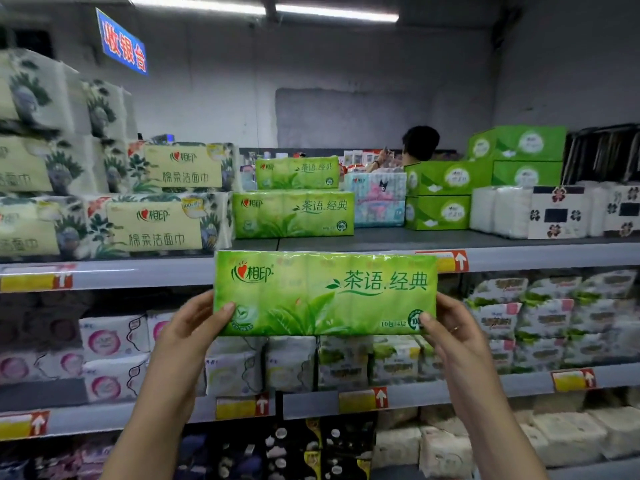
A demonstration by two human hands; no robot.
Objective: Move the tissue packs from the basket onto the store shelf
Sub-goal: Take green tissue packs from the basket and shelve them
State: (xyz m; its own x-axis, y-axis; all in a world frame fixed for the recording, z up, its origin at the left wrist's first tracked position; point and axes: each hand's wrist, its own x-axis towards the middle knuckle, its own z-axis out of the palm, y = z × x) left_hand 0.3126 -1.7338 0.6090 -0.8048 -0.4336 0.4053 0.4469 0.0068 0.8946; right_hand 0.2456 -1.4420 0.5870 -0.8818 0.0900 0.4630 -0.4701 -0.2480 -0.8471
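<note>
Retail shop, paper-goods aisle. Tiered grey shelves [398, 237] run full width, packed with wrapped tissue packs [293, 214] and green boxed stock [446, 176]. Yellow-and-red price tags [363, 400] with arrows sit along the shelf edges. Blue hanging sign [121, 43] at 11 o'clock. Tube lights [263, 8] at 12. A person [420, 143] beyond the top shelf, 1 o'clock.

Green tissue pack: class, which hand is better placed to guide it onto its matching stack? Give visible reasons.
Probably the left hand. Both hands grip the green tissue pack by a lower corner, but the matching stack sits above and left of it, nearer the left hand than the right hand.
</note>
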